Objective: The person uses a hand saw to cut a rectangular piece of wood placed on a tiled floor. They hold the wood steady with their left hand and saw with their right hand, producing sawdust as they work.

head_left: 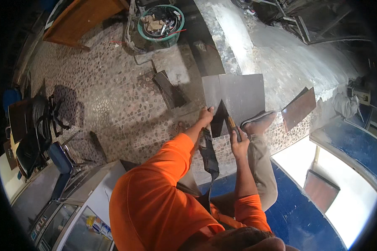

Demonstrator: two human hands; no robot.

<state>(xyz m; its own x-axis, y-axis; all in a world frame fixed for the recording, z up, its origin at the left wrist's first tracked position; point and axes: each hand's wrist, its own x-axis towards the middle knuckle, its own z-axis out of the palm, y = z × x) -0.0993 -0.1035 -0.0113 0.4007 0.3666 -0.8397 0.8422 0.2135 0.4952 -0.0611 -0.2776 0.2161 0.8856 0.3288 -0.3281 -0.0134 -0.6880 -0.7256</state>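
Note:
A flat dark grey sheet (pixel 245 90) lies on the floor in front of me. From its near part rises a black, pointed flap (pixel 220 112). My left hand (pixel 205 116) is closed in a pinch at the left edge of this dark material. My right hand (pixel 239 143) wraps round a slim hand tool (pixel 231 122) with a yellow-brown part and a dark grip. The tool's tip lies against the flap, and its exact kind is unclear. Below my left hand, a dark, ragged strip (pixel 209 157) hangs down toward my lap.
My sandalled foot (pixel 259 122) rests at the sheet's right edge. Farther right, a brown board (pixel 299 108) leans by the concrete ledge (pixel 289 62). Dark offcuts (pixel 168 89) lie on the pebbled floor. A green tub (pixel 163 38) of scraps stands at the back, a blue chair (pixel 59 158) at left.

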